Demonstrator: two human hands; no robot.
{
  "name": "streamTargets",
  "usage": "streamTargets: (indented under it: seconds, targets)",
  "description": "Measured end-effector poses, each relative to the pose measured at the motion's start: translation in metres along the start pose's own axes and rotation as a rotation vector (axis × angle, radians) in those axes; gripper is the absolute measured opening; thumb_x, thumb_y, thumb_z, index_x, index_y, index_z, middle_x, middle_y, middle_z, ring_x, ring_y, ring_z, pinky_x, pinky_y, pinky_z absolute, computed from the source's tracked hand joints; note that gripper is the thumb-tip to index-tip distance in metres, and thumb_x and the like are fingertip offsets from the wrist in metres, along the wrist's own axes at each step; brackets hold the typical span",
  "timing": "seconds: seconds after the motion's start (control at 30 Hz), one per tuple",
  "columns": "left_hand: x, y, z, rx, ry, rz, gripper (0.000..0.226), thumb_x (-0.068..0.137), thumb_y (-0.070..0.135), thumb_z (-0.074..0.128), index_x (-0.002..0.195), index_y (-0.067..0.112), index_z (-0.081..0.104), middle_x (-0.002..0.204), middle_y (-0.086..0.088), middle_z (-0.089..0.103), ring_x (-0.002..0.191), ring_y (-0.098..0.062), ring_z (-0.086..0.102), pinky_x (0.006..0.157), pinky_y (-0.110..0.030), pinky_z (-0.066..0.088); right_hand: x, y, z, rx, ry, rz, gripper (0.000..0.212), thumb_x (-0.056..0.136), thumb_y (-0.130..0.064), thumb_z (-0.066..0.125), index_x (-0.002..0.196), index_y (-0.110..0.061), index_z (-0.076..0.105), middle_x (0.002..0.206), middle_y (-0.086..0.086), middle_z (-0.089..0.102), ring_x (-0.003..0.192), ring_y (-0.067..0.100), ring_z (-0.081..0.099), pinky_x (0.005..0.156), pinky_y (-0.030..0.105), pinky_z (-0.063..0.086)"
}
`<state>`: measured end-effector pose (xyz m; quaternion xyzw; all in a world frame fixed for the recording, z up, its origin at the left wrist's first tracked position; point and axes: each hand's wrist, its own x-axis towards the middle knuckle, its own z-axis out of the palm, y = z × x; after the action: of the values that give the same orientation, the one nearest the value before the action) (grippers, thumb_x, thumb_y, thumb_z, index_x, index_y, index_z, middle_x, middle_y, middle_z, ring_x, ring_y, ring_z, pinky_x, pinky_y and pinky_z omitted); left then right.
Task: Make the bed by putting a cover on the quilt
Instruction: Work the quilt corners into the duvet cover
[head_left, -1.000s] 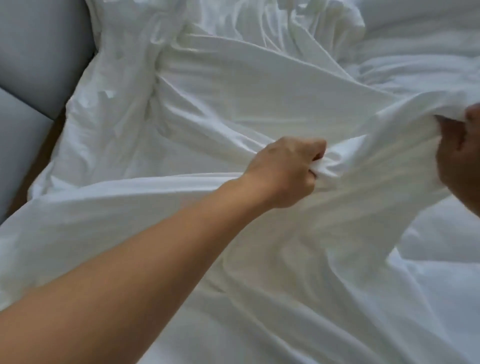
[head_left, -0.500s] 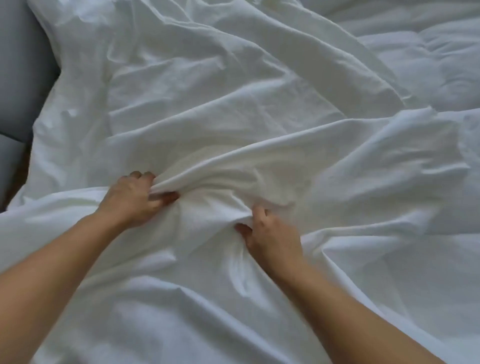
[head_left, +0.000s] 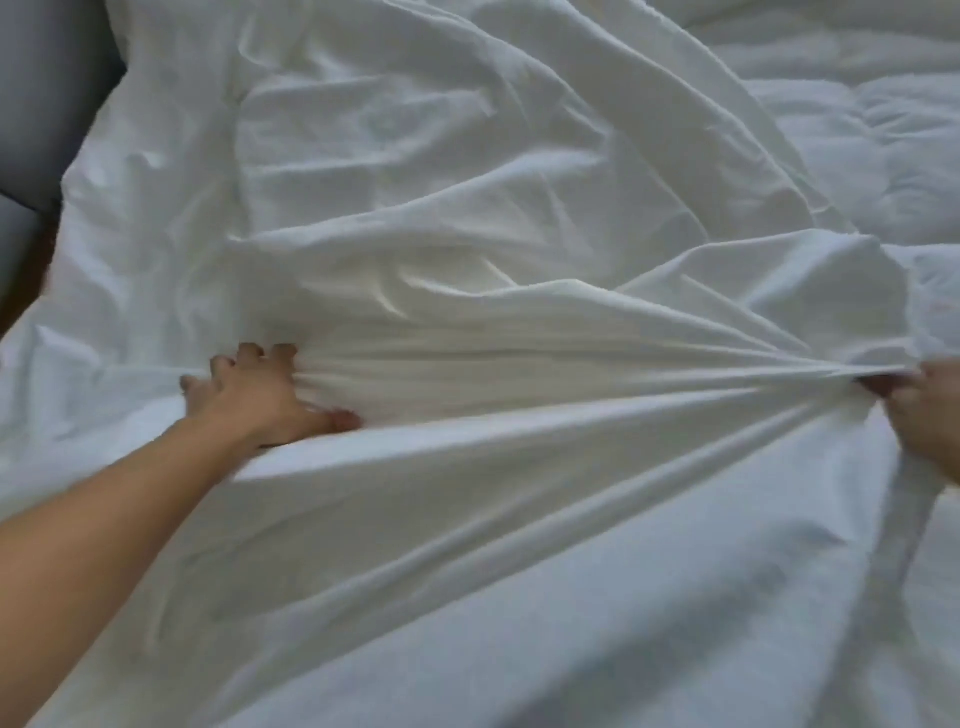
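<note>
A white quilt cover (head_left: 467, 218) lies rumpled over most of the bed. My left hand (head_left: 260, 397) grips a gathered fold of the cover at the middle left, fingers curled into the cloth and thumb along the fold. My right hand (head_left: 924, 421) pinches the same fold at the right edge of the view, partly cut off. Between the two hands the cloth is pulled taut into long straight pleats. The puffy white quilt (head_left: 883, 130) shows at the upper right, beyond the cover.
A grey padded headboard or wall panel (head_left: 47, 78) runs along the left edge. A strip of brown floor (head_left: 21, 280) shows beside the bed at the left.
My right hand has slid far to the right along the fold, stretching the cover taut. My left hand stayed at the left, still gripping the cloth.
</note>
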<state>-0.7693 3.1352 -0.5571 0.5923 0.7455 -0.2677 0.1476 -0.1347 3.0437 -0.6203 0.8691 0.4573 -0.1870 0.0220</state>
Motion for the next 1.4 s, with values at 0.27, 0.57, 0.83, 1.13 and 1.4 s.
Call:
streamTargets:
  seconds: [0.27, 0.57, 0.83, 1.13, 1.4]
  targets:
    - [-0.010, -0.046, 0.013, -0.309, -0.040, 0.025, 0.127, 0.045, 0.095, 0.066, 0.150, 0.033, 0.029, 0.145, -0.004, 0.043, 0.131, -0.032, 0.044, 0.104, -0.052, 0.043, -0.197, -0.303, 0.014, 0.256, 0.194, -0.599, 0.044, 0.080, -0.040, 0.059, 0.118, -0.018, 0.064, 0.127, 0.010, 0.058, 0.112, 0.035, 0.054, 0.092, 0.047, 0.041]
    - [0.012, -0.179, 0.017, -0.256, -0.454, -0.129, 0.118, 0.052, 0.100, 0.053, 0.139, 0.020, 0.053, 0.135, -0.003, 0.059, 0.114, -0.026, 0.061, 0.103, -0.044, 0.048, -0.279, -0.508, 0.115, -0.084, -0.545, -0.781, 0.115, 0.061, -0.073, 0.079, 0.152, -0.032, 0.022, 0.136, 0.009, 0.055, 0.120, 0.033, 0.058, 0.095, 0.043, 0.048]
    - [-0.001, -0.248, 0.052, -0.786, -0.404, 0.140, 0.091, 0.052, 0.102, 0.049, 0.113, 0.037, 0.066, 0.115, 0.011, 0.069, 0.105, -0.010, 0.065, 0.101, -0.037, 0.048, -0.236, -0.570, 0.081, -0.155, -0.442, -0.747, 0.076, 0.074, -0.081, 0.060, 0.119, -0.019, 0.069, 0.122, 0.010, 0.064, 0.110, 0.031, 0.062, 0.097, 0.040, 0.050]
    - [-0.001, -0.263, 0.076, -0.768, -0.381, 0.191, 0.084, 0.059, 0.080, 0.077, 0.131, 0.044, 0.051, 0.126, 0.015, 0.064, 0.114, -0.015, 0.062, 0.098, -0.038, 0.051, -0.203, -0.596, 0.162, -0.302, -0.518, -0.457, 0.037, 0.099, -0.031, 0.056, 0.125, -0.005, 0.064, 0.133, 0.020, 0.062, 0.120, 0.035, 0.059, 0.095, 0.033, 0.045]
    - [0.038, -0.300, 0.050, -0.938, -0.320, 0.027, 0.036, 0.067, 0.040, 0.089, 0.095, 0.024, 0.072, 0.094, 0.001, 0.072, 0.089, -0.023, 0.067, 0.089, -0.041, 0.053, -0.179, -0.688, 0.078, 0.457, 0.367, -0.447, 0.037, 0.100, -0.031, 0.044, 0.127, -0.009, 0.057, 0.124, 0.010, 0.064, 0.111, 0.022, 0.057, 0.089, 0.026, 0.037]
